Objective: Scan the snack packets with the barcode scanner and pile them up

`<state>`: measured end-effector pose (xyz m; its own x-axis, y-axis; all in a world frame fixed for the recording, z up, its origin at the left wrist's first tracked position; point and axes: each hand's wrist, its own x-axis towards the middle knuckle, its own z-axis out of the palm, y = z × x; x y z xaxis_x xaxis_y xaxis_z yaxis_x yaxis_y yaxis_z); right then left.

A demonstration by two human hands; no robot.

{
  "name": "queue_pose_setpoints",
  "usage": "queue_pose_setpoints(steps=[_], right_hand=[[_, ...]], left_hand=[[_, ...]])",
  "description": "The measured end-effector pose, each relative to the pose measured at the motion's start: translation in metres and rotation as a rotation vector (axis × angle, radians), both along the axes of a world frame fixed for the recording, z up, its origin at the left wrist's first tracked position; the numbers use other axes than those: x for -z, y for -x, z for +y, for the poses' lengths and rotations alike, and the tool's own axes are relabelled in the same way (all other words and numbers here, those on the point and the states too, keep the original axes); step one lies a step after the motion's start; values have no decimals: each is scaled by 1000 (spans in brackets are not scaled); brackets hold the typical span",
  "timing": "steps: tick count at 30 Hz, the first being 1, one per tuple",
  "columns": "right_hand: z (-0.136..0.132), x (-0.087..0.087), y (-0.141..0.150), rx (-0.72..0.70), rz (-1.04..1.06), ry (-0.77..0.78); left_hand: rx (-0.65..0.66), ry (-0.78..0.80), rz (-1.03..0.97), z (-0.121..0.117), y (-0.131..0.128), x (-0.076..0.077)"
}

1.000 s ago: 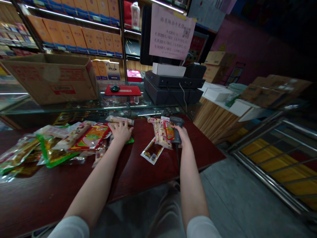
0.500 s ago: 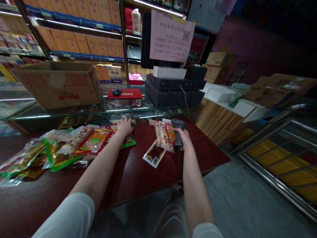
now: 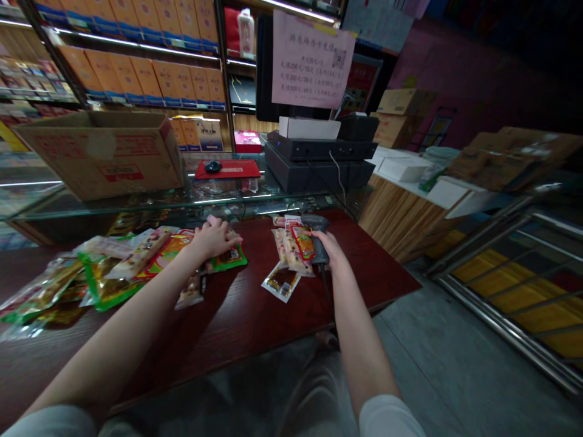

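Observation:
My left hand (image 3: 212,238) is at the right end of a heap of snack packets, its fingers bent around a wrapped bar whose pinkish end (image 3: 212,220) shows above the knuckles. Its fingertips lie over a green-edged packet (image 3: 230,259). Another clear-wrapped bar (image 3: 191,291) pokes out below the wrist. My right hand (image 3: 331,247) grips a dark barcode scanner (image 3: 315,222) by its handle. Just left of the scanner lie a small red-and-orange packet (image 3: 303,244) and several nougat-like bars (image 3: 289,252). A flat brown packet with a white edge (image 3: 281,282) rests in front of them.
A dark red tabletop (image 3: 255,315) carries everything. Behind it, a glass counter holds an open cardboard box (image 3: 132,158), a mouse (image 3: 212,165) on a red mat, and a cash drawer (image 3: 314,173) below a monitor with a paper sign (image 3: 312,60). A metal railing (image 3: 510,303) stands right.
My left hand has moved left and slightly nearer; the wrapped bar at the back of the table has left its spot. My right hand and the scanner have shifted slightly left.

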<state>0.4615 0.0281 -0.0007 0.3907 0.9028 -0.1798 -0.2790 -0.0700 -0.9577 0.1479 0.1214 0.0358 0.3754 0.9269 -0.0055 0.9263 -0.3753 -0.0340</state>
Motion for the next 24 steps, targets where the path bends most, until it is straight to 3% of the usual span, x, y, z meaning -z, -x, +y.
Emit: queue_pose_setpoints(steps=[6, 9, 13, 16, 24], right_hand=[[1, -3, 14, -76, -40, -11], [1, -3, 13, -63, -29, 3], [2, 2, 10, -80, -16, -1], [3, 3, 8, -87, -8, -10], [1, 2, 8, -84, -19, 35]], left_hand=[[204, -166, 33, -15, -13, 30], [255, -184, -45, -8, -29, 33], [232, -115, -87, 18, -44, 26], [216, -77, -55, 32, -44, 29], [159, -105, -125, 16, -16, 50]])
